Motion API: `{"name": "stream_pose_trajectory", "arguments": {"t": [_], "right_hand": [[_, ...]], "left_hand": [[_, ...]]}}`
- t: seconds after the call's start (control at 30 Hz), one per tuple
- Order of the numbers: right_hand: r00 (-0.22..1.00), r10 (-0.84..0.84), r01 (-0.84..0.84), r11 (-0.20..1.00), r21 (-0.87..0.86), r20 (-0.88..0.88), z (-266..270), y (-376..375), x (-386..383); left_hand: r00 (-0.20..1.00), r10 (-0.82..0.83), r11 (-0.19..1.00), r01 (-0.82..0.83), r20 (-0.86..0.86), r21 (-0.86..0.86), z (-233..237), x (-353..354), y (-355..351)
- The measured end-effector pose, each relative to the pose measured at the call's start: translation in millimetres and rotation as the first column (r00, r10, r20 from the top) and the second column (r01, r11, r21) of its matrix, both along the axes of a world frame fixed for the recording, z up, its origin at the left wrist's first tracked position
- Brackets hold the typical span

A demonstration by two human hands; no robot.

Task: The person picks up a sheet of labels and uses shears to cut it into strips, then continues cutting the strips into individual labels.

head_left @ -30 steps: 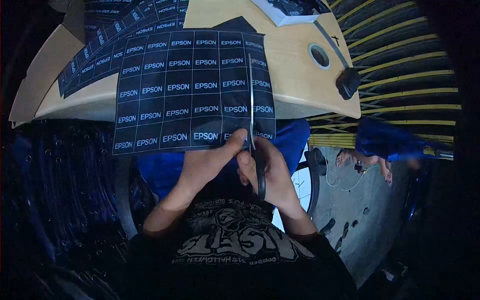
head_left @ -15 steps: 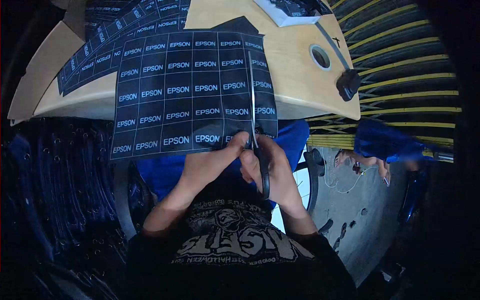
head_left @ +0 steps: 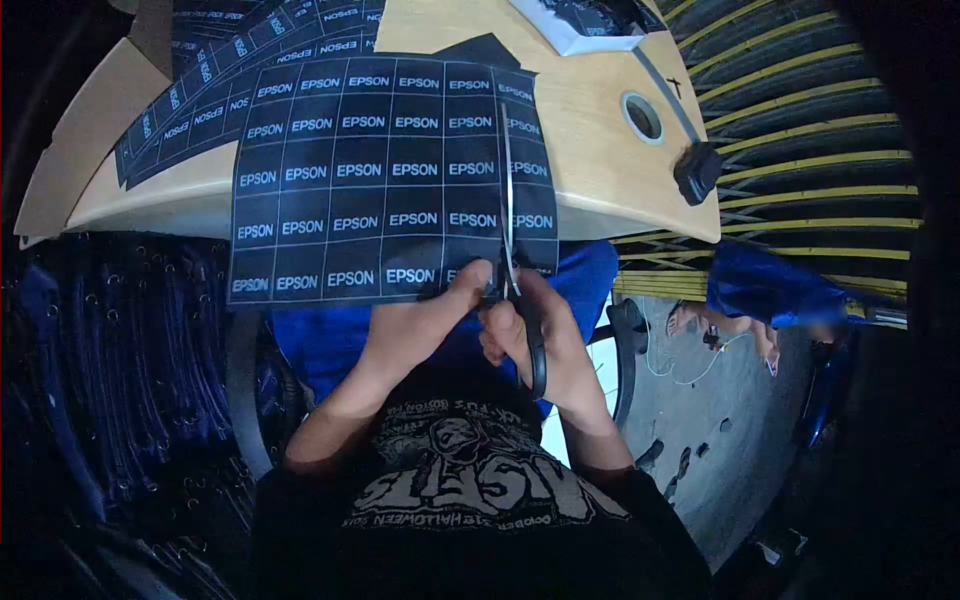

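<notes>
- Pale wooden bench [head_left: 590,140], near edge curved
- Overlapping black printed sheets [head_left: 225,85] toward the left edge
- White box [head_left: 600,44] beside the right edge
- Black object [head_left: 697,173] by the near right corner

Bare wood on the table [head_left: 595,140] leaves a hand a way in over the front edge, between the printed sheet [head_left: 345,195] and the black block [head_left: 697,173] by the right corner. The printed sheet bars the middle of that edge, overhanging it; what room lies beneath cannot be told. Along its right part the scissors [head_left: 509,205] add another obstacle, gripped in the right hand [head_left: 552,335], the left hand [head_left: 430,318] just beside. Loose sheets [head_left: 200,135] and a cardboard flap [head_left: 90,140] crowd the left end; a white box [head_left: 585,43] blocks the far side toward the right.
</notes>
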State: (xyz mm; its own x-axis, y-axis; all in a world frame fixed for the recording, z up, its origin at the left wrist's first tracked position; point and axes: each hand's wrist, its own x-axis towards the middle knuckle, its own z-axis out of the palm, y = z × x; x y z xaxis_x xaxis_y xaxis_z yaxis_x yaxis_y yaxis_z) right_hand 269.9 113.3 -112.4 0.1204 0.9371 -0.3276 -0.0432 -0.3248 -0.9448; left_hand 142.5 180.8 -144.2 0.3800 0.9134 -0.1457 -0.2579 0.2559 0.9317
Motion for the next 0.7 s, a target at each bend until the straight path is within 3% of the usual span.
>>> {"name": "stream_pose_trajectory", "arguments": {"t": [0.03,0.1,0.17,0.27,0.37,0.57,0.63,0.7], "right_hand": [[1.0,0.001,-0.001,1.0,0.0,-0.001,3,-2,1],[0.97,0.085,-0.094,0.995,-0.029,-0.227,15,-9,3],[0.968,0.121,-0.136,0.989,-0.056,-0.219,26,-22,9],[0.905,0.168,-0.251,0.952,-0.172,-0.391,37,-40,18],[0.898,0.169,-0.247,0.958,-0.148,-0.407,46,-43,19],[0.967,0.159,-0.169,0.985,-0.037,-0.201,33,-21,6],[0.982,0.108,-0.107,0.994,0.018,-0.152,24,-18,1],[0.989,0.091,-0.087,0.995,0.041,-0.116,24,-11,-4]], "left_hand": [[1.0,0.001,1.0,-0.001,-0.001,0.0,-2,0,0],[0.999,0.039,0.999,-0.039,0.011,-0.038,-6,0,3],[0.998,0.049,0.997,-0.051,-0.035,-0.057,-4,0,4],[0.999,0.039,0.999,-0.04,0.029,0.015,-8,-1,6],[0.999,0.031,0.999,-0.031,0.035,-0.006,-1,1,4],[1.0,-0.012,1.0,0.012,0.0,0.006,10,1,-4],[0.985,-0.01,0.998,0.022,0.17,-0.064,15,2,-5],[0.997,-0.017,1.0,0.016,0.077,0.014,15,-1,-5]]}}
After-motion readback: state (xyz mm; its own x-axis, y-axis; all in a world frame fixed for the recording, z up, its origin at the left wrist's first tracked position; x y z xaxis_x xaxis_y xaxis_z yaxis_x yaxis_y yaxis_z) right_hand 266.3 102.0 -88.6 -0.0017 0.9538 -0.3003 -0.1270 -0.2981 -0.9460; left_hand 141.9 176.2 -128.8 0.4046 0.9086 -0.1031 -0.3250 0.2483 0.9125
